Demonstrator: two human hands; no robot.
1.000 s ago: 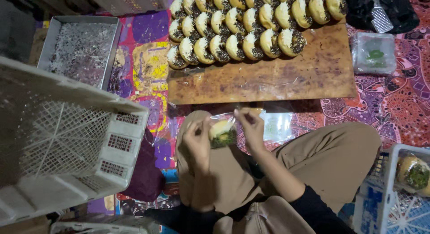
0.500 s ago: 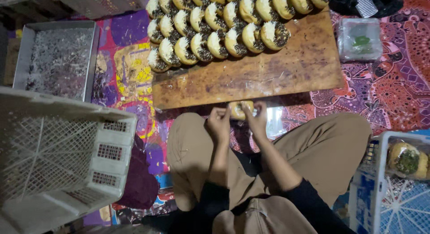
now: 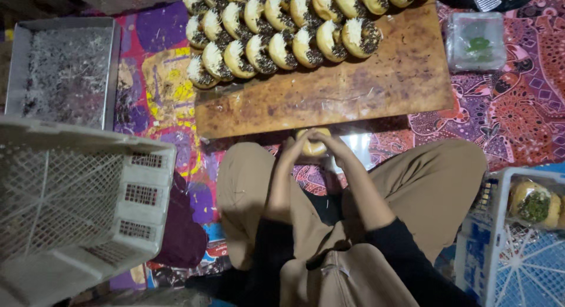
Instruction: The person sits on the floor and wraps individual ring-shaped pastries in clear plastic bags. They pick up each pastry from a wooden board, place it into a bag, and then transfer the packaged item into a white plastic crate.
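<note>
- Head view, your hands: your left hand (image 3: 292,151) and right hand (image 3: 336,149) meet above your lap, fingers curled from both sides around one round golden bun (image 3: 312,146), just below the near edge of the brown wooden board (image 3: 329,95).
- Board: rows of halved buns topped with white and dark sprinkles (image 3: 282,30) fill its far end; about seventeen show, more cut off by the frame.
- One grey metal tray (image 3: 59,72), far left, holds dark sprinkle crumbs.
- One white plastic lattice crate (image 3: 76,207), near left; contents not visible.
- One blue-and-white plastic basket (image 3: 518,254), right, holds at least one wrapped bun with green filling (image 3: 532,204).
- One clear plastic packet (image 3: 477,42), upper right, shows something green.
</note>
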